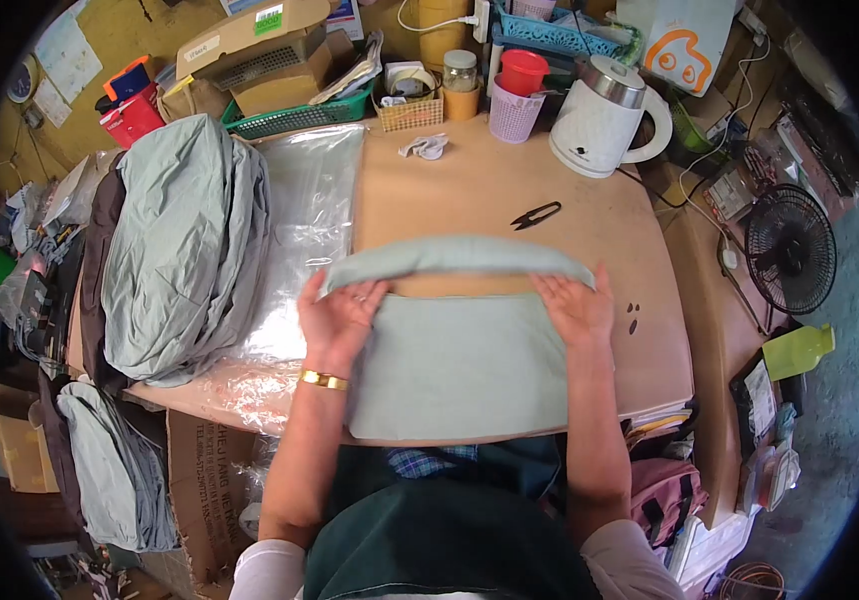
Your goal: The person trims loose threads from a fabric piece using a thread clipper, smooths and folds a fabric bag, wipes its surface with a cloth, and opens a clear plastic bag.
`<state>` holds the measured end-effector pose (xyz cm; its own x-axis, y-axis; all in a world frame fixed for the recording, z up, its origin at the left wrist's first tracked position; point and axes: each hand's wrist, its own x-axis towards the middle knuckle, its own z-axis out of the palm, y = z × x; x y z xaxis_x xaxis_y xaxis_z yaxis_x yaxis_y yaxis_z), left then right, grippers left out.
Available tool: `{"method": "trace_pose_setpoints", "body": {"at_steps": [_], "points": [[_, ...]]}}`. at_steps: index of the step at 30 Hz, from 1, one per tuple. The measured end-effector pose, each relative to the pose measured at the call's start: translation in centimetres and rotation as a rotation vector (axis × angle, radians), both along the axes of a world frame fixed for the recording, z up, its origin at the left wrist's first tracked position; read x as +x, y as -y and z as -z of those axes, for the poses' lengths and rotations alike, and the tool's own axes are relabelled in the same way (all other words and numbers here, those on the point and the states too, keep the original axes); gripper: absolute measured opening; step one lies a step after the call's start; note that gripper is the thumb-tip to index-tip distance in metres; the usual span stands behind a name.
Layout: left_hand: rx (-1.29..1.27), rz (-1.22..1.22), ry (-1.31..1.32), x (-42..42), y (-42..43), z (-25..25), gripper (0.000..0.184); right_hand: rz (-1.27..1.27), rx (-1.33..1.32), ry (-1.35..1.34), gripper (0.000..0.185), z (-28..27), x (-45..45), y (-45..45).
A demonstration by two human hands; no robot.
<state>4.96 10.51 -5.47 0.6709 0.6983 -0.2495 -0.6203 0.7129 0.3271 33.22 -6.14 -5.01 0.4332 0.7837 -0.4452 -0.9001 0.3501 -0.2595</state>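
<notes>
A folded strip of grey-green cloth (460, 256) is stretched between my two hands above the table. My left hand (348, 318) holds its left end, and a gold band circles that wrist. At the other end my right hand (578, 305) grips the cloth, palm up. Below the strip, a flat grey-green cloth panel (460, 365) lies between my forearms, along the table's near edge. Small black thread snips (537, 216) rest beyond the strip on the brown table top (440, 200).
Clear plastic sheets (310, 200) and a large pile of grey-green cloth (175, 250) cover the left side. A white kettle (600, 118), a purple basket (516, 112) and a small wicker basket (410, 112) line the back. A black fan (790, 248) stands at the right.
</notes>
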Motion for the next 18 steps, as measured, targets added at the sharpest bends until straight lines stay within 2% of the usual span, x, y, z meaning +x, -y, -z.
{"method": "trace_pose_setpoints", "body": {"at_steps": [2, 4, 6, 7, 14, 18], "points": [[-0.151, -0.042, 0.079, -1.7, -0.2, -0.9, 0.051, 0.083, 0.147, 0.032, 0.081, 1.1, 0.4, 1.3], [-0.161, -0.050, 0.096, -2.0, -0.7, 0.8, 0.051, 0.123, 0.232, 0.049, 0.080, 1.8, 0.6, 1.6], [-0.101, -0.138, -0.170, -1.6, -1.0, 1.5, 0.041, 0.132, 0.266, 0.052, 0.079, 1.9, 0.2, 1.5], [-0.136, -0.154, -0.213, -1.4, -0.7, 0.9, 0.035, 0.165, 0.273, 0.041, 0.079, 1.7, 0.0, 1.7], [-0.128, -0.158, -0.139, -1.3, -0.1, 1.0, 0.036, 0.180, 0.296, 0.076, 0.076, 1.1, -0.5, 1.9], [-0.125, -0.243, -0.148, -0.8, 0.3, 0.7, 0.039, 0.181, 0.293, 0.116, 0.074, 1.4, -0.7, 1.9]]}}
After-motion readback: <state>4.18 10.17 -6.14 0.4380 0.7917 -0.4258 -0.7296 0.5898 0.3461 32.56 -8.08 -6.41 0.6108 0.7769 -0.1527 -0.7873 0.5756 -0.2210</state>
